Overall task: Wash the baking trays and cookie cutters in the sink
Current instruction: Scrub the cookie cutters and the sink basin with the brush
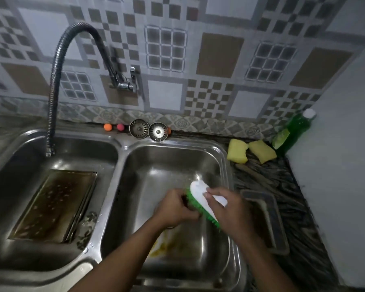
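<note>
Right grip (230,207) clasps a white-backed green-bristled plastic brush (198,187); left grip (175,207), at nine o'clock, holds a small dark item (184,200) against the bristles, presumably for scrubbing.

Brush (207,199): white back, green bristles.
Two sponges (237,153) (261,151), countertop (282,186) back edge: yellow.
Bottle (291,131), countertop back right corner: green, white cap.
Balls behind sink (122,144): one orange (107,127), one pink (120,127).
Sink: silver steel.
Baking tray (55,205), left basin: brown-stained, pale spots.
Countertop: dark, streaked.
Wall tiles (219,53): grey, white, tan checks and grids.
</note>
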Demonstrator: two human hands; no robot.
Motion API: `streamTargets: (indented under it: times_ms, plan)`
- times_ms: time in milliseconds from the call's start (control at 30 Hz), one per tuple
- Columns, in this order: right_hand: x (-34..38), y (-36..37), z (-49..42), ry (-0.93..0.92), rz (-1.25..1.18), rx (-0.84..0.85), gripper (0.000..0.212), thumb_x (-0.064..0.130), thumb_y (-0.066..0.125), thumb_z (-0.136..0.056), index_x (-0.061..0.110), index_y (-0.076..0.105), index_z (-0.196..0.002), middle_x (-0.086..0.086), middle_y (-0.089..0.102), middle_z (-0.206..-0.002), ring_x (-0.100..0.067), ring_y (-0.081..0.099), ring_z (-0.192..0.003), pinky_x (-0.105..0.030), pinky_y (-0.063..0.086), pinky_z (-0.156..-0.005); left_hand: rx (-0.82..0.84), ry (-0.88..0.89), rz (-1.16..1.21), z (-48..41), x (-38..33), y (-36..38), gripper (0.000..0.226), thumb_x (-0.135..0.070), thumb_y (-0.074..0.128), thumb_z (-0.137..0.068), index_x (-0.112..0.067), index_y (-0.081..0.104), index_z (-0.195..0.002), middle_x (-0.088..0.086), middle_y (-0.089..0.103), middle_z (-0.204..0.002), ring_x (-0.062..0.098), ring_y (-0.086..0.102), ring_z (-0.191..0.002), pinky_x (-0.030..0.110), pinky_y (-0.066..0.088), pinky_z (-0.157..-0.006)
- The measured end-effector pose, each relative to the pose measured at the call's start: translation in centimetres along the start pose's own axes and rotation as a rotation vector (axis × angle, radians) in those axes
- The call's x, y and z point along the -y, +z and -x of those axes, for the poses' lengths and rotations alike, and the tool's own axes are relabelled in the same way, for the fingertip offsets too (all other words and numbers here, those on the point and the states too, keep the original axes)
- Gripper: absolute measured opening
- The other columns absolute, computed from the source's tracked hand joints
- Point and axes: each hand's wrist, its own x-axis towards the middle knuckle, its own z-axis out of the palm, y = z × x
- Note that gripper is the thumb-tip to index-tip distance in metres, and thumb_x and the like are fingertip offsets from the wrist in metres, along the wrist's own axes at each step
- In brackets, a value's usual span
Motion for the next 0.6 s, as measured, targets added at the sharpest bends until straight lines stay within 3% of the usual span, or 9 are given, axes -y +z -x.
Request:
streamTargets:
  times_ms: [67,167,267,367,467,600]
  plan:
    - [0.3,0.6,-0.7,-0.055,0.075,-0.066,0.017,0.039,0.069,-0.088,0.030,0.074,-0.101,0.020,0.071,-0.098,0.004,0.063,-0.087,-0.017,0.049,-0.073,-0.013,0.032,0.007,0.1,-0.5,0.2,0.035,-0.005,0.082,-0.061,-0.034,0.069,-0.074,-0.021,0.069,-0.065,-0.008,0.059,-0.058,0.016,0.046,-0.058]
    - [0.4,1.5,-1.7,0.011,-0.023,-0.201,0.015,0.034,0.067,-0.090,0.026,0.074,-0.100,0.012,0.072,-0.101,-0.004,0.064,-0.092,-0.019,0.048,-0.076,-0.093,0.035,0.122,0.0,-0.3,0.4,0.039,-0.002,0.084,-0.064,-0.030,0.074,-0.090,-0.017,0.075,-0.080,-0.001,0.068,-0.072,0.019,0.052,-0.068]
    - [0.4,1.7,-2.0,0.109,-0.227,-0.268,0.007,0.028,0.068,-0.089,0.034,0.068,-0.091,0.020,0.068,-0.095,0.009,0.062,-0.093,-0.009,0.046,-0.079,-0.143,-0.096,0.543,0.0,-0.5,0.5,0.034,-0.001,0.078,-0.078,-0.012,0.075,-0.110,0.006,0.077,-0.104,0.021,0.072,-0.097,0.031,0.056,-0.082]
    - [0.2,1.7,-1.2,0.109,-0.244,-0.207,0.009,0.026,0.069,-0.089,0.032,0.070,-0.095,0.030,0.064,-0.091,0.017,0.059,-0.094,-0.002,0.041,-0.073,-0.047,-0.270,0.941,-0.1,-1.3,0.2,0.034,-0.013,0.064,-0.090,0.001,0.067,-0.121,0.022,0.069,-0.119,0.032,0.066,-0.109,0.033,0.057,-0.083]
    - [-0.3,1.5,-0.6,0.077,-0.247,-0.153,0.011,0.024,0.071,-0.087,0.032,0.072,-0.094,0.031,0.068,-0.089,0.015,0.060,-0.092,-0.001,0.041,-0.071,0.022,-0.372,0.997,-0.2,-1.1,0.1,0.035,-0.021,0.063,-0.090,0.001,0.070,-0.116,0.021,0.068,-0.119,0.032,0.062,-0.111,0.044,0.052,-0.101]
    - [-0.6,1.6,-0.6,0.096,-0.231,-0.143,0.011,0.024,0.072,-0.086,0.035,0.071,-0.089,0.035,0.067,-0.086,0.014,0.061,-0.090,-0.002,0.042,-0.071,0.033,-0.459,0.980,-0.2,-0.7,0.4,0.036,-0.021,0.064,-0.091,0.003,0.069,-0.117,0.021,0.067,-0.118,0.034,0.062,-0.116,0.050,0.046,-0.107]
